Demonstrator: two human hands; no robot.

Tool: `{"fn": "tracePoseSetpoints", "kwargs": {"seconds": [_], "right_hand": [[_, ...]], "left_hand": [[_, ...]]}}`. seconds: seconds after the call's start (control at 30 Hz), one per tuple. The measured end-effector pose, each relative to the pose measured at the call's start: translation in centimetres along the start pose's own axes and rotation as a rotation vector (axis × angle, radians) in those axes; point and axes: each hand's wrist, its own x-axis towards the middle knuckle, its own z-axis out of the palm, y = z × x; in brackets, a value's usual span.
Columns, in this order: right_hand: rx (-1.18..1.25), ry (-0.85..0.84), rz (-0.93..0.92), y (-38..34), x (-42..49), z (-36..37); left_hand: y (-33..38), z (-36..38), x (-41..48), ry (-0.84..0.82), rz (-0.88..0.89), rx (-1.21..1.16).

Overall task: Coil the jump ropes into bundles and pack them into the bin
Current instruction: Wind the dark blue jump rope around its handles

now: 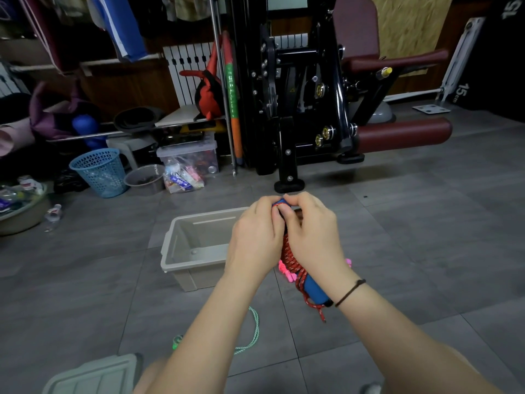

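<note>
Nearest, at the left, a grey lid (93,376) lies on the tiled floor (412,237), with a green jump rope (255,328) trailing loose just beyond it. Further out, 2 hands hold the coiled red jump rope (288,257). The left hand (255,237) and right hand (312,234) curl round its far end and pinch it, while its blue handle (314,290) juts out below the right wrist. A pink jump rope (285,270) lies on the floor beneath. The open grey bin (204,237) stands just left of the hands.

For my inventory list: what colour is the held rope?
Red rope with dark flecks; head view shows it best.
</note>
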Motion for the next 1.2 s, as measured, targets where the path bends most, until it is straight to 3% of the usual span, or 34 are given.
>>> {"fn": "tracePoseSetpoints", "kwargs": {"seconds": [0.23,0.37,0.47,0.6,0.77,0.9,0.97,1.2], "right_hand": [[-0.134,-0.144,-0.033,-0.5,0.5,0.2],[-0.125,-0.125,-0.059,-0.2,0.8,-0.1],[-0.037,-0.039,0.012,0.2,1.1,-0.1],[0.255,0.035,0.199,0.8,1.6,-0.7],[0.507,-0.194,0.258,1.2,1.4,-1.1],[0.407,-0.267,0.174,1.9,1.4,-1.3],[0.349,-0.263,0.149,2.1,1.4,-1.3],[0.359,-0.188,0.152,2.0,0.9,-0.6]], "left_hand": [[0.2,0.4,0.1,0.038,-0.023,0.067],[0.4,0.7,0.2,0.084,-0.034,0.012],[0.8,0.8,-0.1,0.120,-0.006,-0.025],[1.7,0.9,-0.3,0.109,0.008,-0.105],[1.4,-0.2,1.1,0.058,-0.187,-0.204],[0.0,-1.2,1.8,-0.137,-0.375,-0.349],[0.1,-1.4,1.7,-0.161,-0.386,-0.296],[1.0,-1.3,1.4,0.066,-0.353,-0.131]]}}
